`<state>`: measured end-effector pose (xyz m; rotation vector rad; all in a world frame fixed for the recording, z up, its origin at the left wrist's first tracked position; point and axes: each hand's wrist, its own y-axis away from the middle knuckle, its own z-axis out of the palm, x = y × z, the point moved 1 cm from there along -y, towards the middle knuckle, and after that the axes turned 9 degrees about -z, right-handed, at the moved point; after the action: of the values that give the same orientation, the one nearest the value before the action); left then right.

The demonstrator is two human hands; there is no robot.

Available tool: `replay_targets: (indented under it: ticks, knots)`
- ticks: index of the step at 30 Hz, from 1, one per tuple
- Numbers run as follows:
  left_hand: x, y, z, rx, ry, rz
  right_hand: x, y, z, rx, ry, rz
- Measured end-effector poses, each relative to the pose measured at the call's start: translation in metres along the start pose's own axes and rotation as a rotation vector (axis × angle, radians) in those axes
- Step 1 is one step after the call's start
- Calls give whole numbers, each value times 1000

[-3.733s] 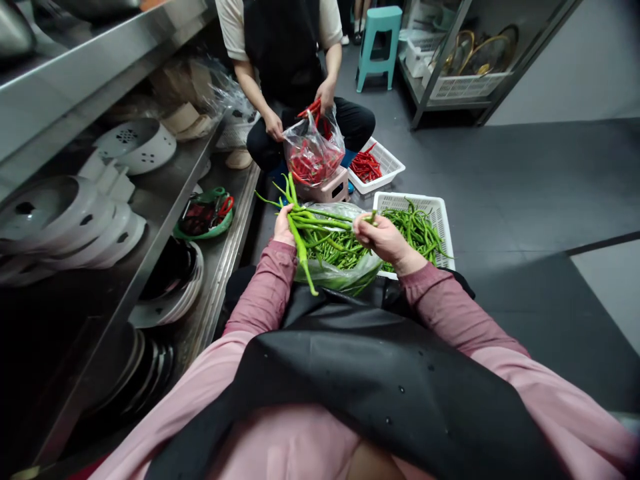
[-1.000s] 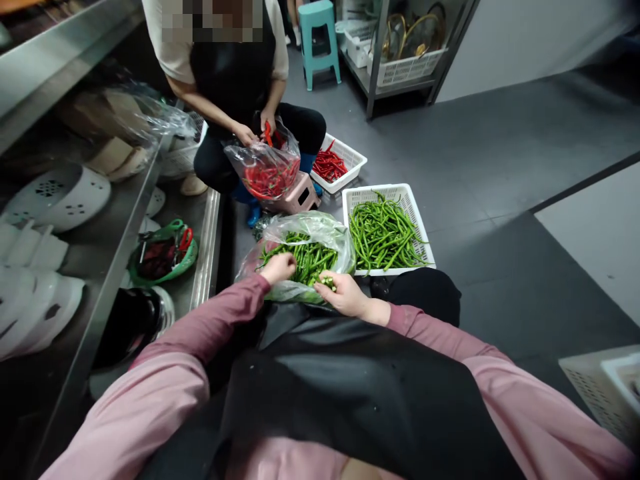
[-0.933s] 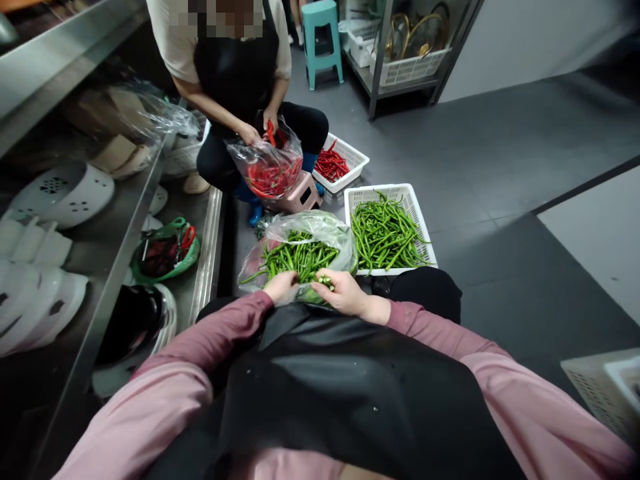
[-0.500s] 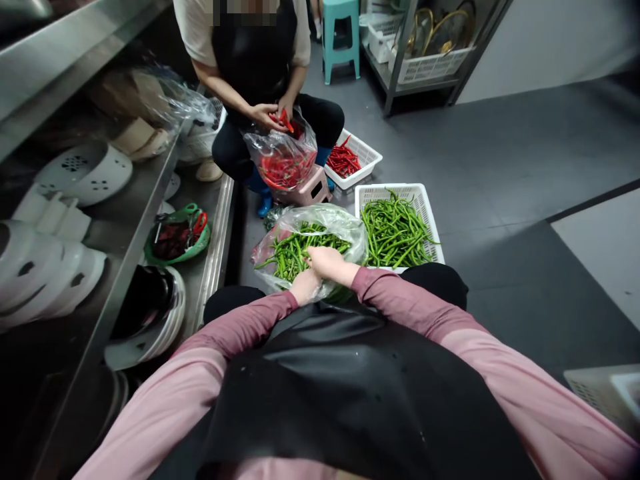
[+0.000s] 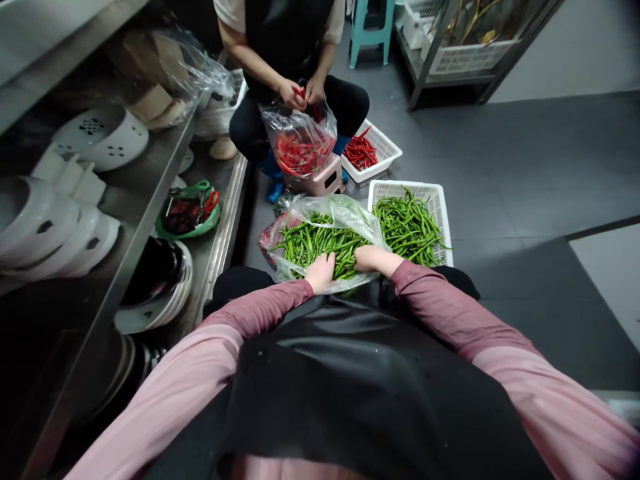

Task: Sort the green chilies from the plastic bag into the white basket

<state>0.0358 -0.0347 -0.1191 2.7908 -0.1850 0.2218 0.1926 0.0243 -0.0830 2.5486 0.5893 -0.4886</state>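
A clear plastic bag (image 5: 345, 208) full of long green chili peppers (image 5: 320, 241) lies open in front of me. At its near edge, my left hand (image 5: 321, 272) has its fingers curled down onto the peppers. To the right, my right hand (image 5: 373, 259) is closed, with its fingertips down among the peppers; what it grips is hidden. Just beyond my right wrist stands a white plastic basket (image 5: 441, 207) holding more green chili peppers.
Opposite me, a seated person (image 5: 293, 60) handles red chilies over a plastic bag (image 5: 305, 147), beside a white basket (image 5: 387, 148) of red chilies. A steel shelf (image 5: 150, 193) with bowls and a green basket (image 5: 193, 230) runs along my left. A teal stool (image 5: 371, 33) stands behind.
My hands have moved apart: they were together over the bag, and the right one is now further right. The view has shifted, and the other person's hands have changed position.
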Motion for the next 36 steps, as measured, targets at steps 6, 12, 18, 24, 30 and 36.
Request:
replay_targets:
  ticks: [6,12,18,24,30,36]
  knots:
    - [-6,-19,-6,40,142,-220,-9,15,-12,-227,161,48]
    - [-14,-25,-11,81,178,-366,-13,30,-17,-189,245,29]
    - [-17,-55,-16,77,343,-366,-21,34,-12,18,326,-152]
    - [-34,-37,-8,60,540,-312,-9,21,-31,17,253,96]
    - [-12,-24,5,158,465,-327,-21,5,-25,71,196,-22]
    - [-6,-45,-2,119,343,-412,-19,7,-11,90,126,66]
